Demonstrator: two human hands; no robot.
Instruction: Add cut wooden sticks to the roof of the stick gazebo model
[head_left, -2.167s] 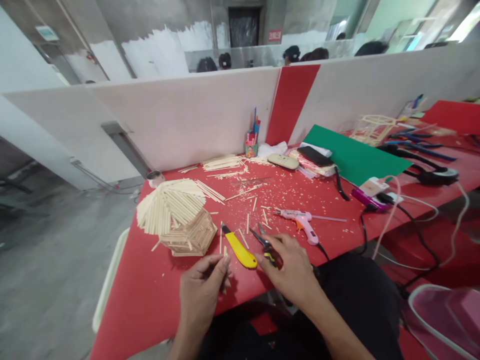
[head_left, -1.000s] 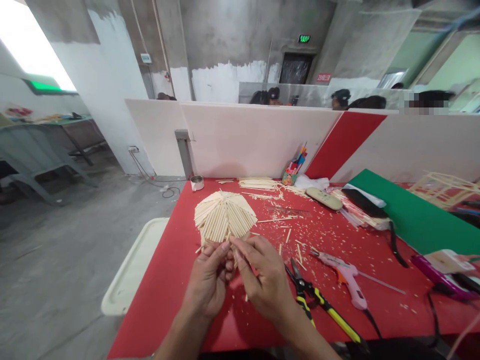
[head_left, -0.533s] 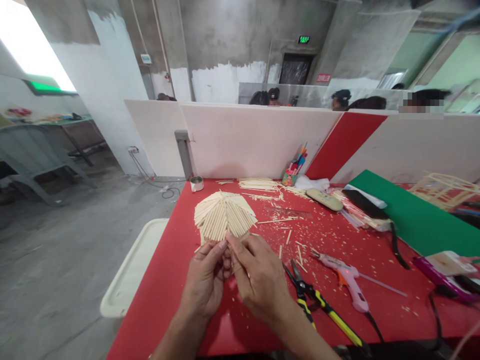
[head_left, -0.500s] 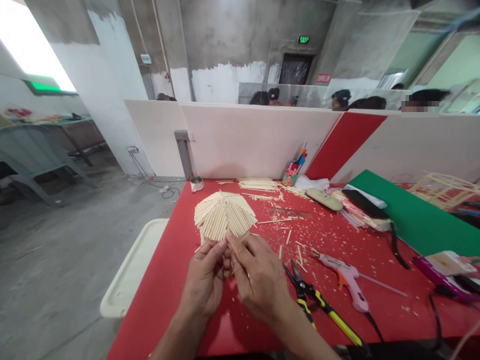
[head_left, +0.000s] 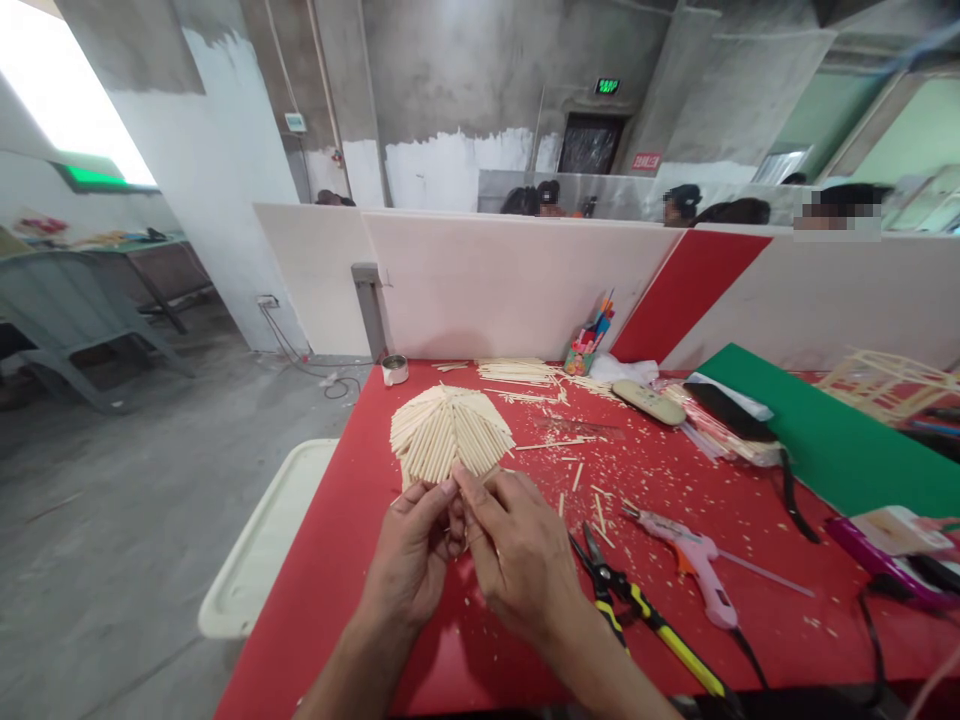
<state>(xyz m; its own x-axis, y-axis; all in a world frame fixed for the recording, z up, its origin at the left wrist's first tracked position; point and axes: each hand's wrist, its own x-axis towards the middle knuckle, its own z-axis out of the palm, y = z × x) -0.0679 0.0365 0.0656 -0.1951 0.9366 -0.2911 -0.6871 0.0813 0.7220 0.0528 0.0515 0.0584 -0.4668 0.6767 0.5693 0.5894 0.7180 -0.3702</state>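
Observation:
A small peaked roof model (head_left: 442, 430), made of pale wooden sticks laid side by side in sloping panels, stands on the red table. At its near lower edge, my left hand (head_left: 415, 550) is closed, thumb and fingers pinched together against the sticks. My right hand (head_left: 521, 545) is also closed there, its thumb and index finger pressing at the lower end of a ridge between two panels. The fingertips of both hands nearly meet. What lies under the curled fingers is hidden.
Pliers-like cutters (head_left: 611, 580) and a pink glue gun (head_left: 694, 555) lie right of my hands. Loose sticks (head_left: 517, 370), a pen cup (head_left: 581, 352) and a tape roll (head_left: 394, 369) stand or lie toward the back. A green board (head_left: 817, 430) is at the right; a white partition (head_left: 487, 285) borders the table.
Almost nothing differs. Both hands keep the same pinch at the roof's near edge, and the whole view has shifted very slightly.

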